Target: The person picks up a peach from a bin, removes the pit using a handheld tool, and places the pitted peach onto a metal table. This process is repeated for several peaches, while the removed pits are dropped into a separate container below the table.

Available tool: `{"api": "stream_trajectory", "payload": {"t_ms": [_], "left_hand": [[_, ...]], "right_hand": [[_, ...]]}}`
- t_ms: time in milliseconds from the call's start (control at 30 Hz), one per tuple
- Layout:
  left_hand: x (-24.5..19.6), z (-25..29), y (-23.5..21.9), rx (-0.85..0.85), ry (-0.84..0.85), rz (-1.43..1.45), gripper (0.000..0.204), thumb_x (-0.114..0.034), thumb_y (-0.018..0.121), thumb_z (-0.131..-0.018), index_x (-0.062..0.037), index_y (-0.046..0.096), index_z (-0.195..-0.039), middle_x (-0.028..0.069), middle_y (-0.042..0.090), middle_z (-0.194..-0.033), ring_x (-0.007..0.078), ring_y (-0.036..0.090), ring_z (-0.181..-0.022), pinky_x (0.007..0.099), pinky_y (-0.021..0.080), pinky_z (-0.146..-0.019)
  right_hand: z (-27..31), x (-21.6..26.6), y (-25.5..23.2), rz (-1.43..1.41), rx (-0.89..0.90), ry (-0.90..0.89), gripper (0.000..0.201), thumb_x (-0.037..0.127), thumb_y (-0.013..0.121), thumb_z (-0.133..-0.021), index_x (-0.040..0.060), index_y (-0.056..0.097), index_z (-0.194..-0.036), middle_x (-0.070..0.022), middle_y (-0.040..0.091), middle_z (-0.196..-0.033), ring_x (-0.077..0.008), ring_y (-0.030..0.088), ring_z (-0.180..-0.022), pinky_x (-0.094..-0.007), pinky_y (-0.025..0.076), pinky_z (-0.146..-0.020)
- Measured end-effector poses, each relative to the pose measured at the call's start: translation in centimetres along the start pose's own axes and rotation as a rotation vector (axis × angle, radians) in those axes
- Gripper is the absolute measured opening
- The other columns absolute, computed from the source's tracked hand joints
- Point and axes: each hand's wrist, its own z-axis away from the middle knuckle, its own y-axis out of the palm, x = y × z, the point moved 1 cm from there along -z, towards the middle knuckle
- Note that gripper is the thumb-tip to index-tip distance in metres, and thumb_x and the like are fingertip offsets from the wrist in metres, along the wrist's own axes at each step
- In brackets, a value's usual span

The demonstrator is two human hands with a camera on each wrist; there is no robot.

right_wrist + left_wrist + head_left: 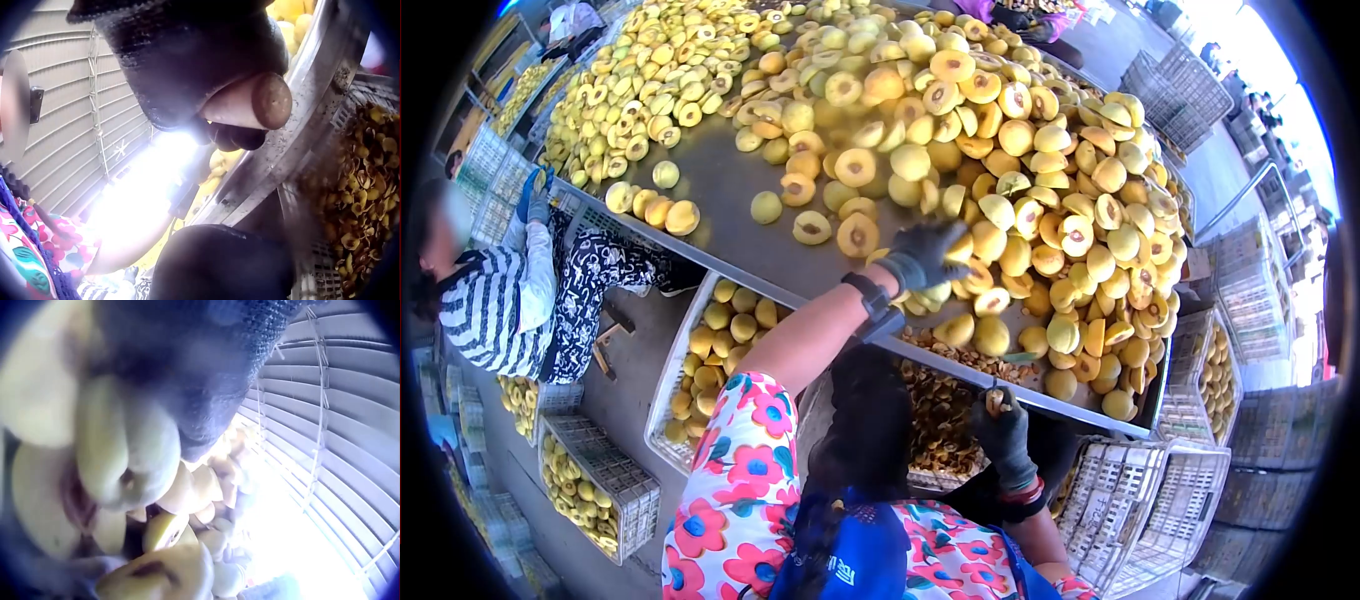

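Observation:
In the head view the left hand (925, 257), in a dark glove, reaches over the metal table (740, 235) and touches cut yellow fruit (990, 240) at the pile's near side; its fingertips are blurred. Close up in the left wrist view, the gloved left hand (187, 369) is beside a split fruit (125, 444); its finger curl is hidden. The gloved right hand (1003, 440) is at the table's front edge, fingers curled round a handle. That round-ended wooden handle (272, 101) sticks out of the right hand (194, 56) in the right wrist view.
A crate of whole fruit (662, 400) stands left of the wearer's legs, and a crate of scraps (940, 415) is below the table edge. White crates (1110, 510) stand at the right. Another person (500, 290) sits at the left.

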Motion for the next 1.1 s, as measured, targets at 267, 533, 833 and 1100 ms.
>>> {"api": "stream_trajectory", "payload": {"t_ms": [267,533,833,1100], "left_hand": [[10.5,0.4,-6.6,-0.725,-0.029,0.093,0.049,-0.033,0.070,-0.081,-0.0033,0.056,-0.119,0.0189,0.061,-0.112,0.0344,0.059,-0.102,0.0406,0.046,-0.090],[38.0,0.9,-12.7,-0.826,-0.740,0.284,0.082,-0.050,0.067,-0.080,-0.0031,0.038,-0.140,0.0203,0.044,-0.138,0.0320,0.045,-0.127,0.0388,0.036,-0.105],[23.1,-5.9,-10.1,-0.438,-0.459,0.319,0.055,-0.046,0.074,-0.073,-0.0115,0.063,-0.115,0.0088,0.068,-0.104,0.0221,0.064,-0.094,0.0342,0.049,-0.086],[9.2,-1.3,-2.3,0.011,-0.176,0.206,0.049,-0.050,0.069,-0.075,-0.0097,0.064,-0.102,0.0162,0.065,-0.103,0.0347,0.061,-0.097,0.0415,0.047,-0.088]], "right_hand": [[0.3,-3.6,-2.3,-0.061,-0.058,0.220,0.014,0.004,0.067,-0.078,0.0049,0.056,-0.086,-0.0102,0.057,-0.065,-0.0200,0.057,-0.057,-0.0308,0.047,-0.055],[-2.6,-4.2,-2.7,0.011,-0.097,0.207,0.010,0.002,0.061,-0.078,0.0025,0.058,-0.088,-0.0102,0.059,-0.070,-0.0186,0.059,-0.064,-0.0306,0.048,-0.062],[-3.3,-4.9,-0.6,0.008,0.037,0.208,0.009,-0.001,0.060,-0.078,0.0029,0.056,-0.085,-0.0106,0.060,-0.074,-0.0206,0.060,-0.066,-0.0310,0.048,-0.063],[-0.6,-1.2,-1.8,-0.011,-0.047,-0.004,0.011,-0.002,0.060,-0.080,0.0049,0.056,-0.087,-0.0062,0.054,-0.067,-0.0163,0.055,-0.060,-0.0293,0.046,-0.058]]}}
